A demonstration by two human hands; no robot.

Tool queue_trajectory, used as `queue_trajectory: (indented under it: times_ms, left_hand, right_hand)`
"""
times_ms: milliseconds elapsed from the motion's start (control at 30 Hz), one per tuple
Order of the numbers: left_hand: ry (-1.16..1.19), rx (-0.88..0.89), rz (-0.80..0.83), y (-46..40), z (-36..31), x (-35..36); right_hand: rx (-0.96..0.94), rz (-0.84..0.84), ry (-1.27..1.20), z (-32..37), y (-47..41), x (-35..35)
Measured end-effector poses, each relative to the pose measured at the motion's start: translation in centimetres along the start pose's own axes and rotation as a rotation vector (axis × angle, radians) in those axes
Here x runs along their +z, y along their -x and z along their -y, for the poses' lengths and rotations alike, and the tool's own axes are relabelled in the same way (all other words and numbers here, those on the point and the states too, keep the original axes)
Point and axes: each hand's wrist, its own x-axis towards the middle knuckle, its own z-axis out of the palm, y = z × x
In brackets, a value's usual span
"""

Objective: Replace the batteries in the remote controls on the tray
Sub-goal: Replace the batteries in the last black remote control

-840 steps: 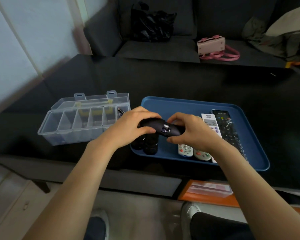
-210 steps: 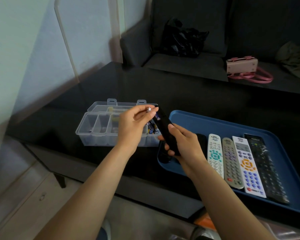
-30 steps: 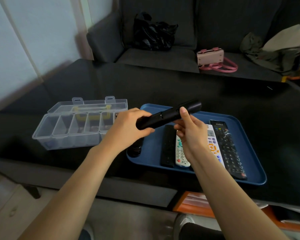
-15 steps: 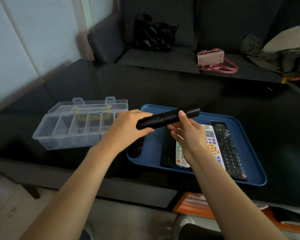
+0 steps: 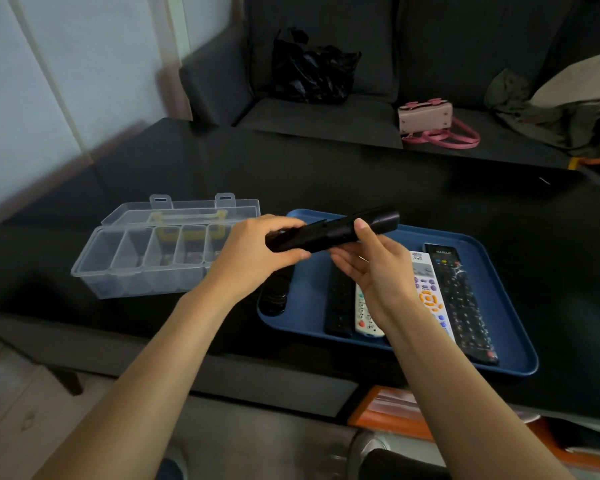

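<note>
A long black remote is held level above the blue tray. My left hand grips its left end. My right hand holds it from below near the middle, thumb on the near side. On the tray lie a slim black remote, a white remote with coloured buttons, a white remote with an orange ring and a wide black remote. Another dark remote lies at the tray's left edge.
A clear plastic compartment box stands open left of the tray on the black table. A dark sofa behind holds a black bag and a pink handbag. An orange item lies on the floor under the table.
The black remote has tilted down closer to level and sunk slightly toward the tray. Both hands keep hold of it.
</note>
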Motion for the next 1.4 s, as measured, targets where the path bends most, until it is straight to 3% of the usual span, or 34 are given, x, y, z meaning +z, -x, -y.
queue_trajectory:
  times_ms: [167, 700, 967, 1200, 1400]
  left_hand:
    - [-0.137, 0.075, 0.011, 0.09, -0.3, -0.23]
    - [-0.203, 0.034, 0.0, -0.12, -0.57, -0.08]
    - [-0.04, 0.015, -0.03, 0.31, -0.58, 0.27]
    - [-0.15, 0.046, -0.006, 0.12, -0.94, -0.29]
    - [-0.078, -0.005, -0.014, 0.22, -0.9, 0.07]
  right_hand:
    - [-0.018, -0.003, 0.016, -0.57, 0.07, 0.35]
    - [0.001, 0.02, -0.023, -0.8, 0.25, 0.74]
    - [-0.026, 0.047, -0.006, -0.58, 0.22, 0.65]
    - [-0.03, 0.037, -0.002, -0.51, 0.17, 0.62]
    - [-0.013, 0.047, -0.014, -0.89, 0.19, 0.82]
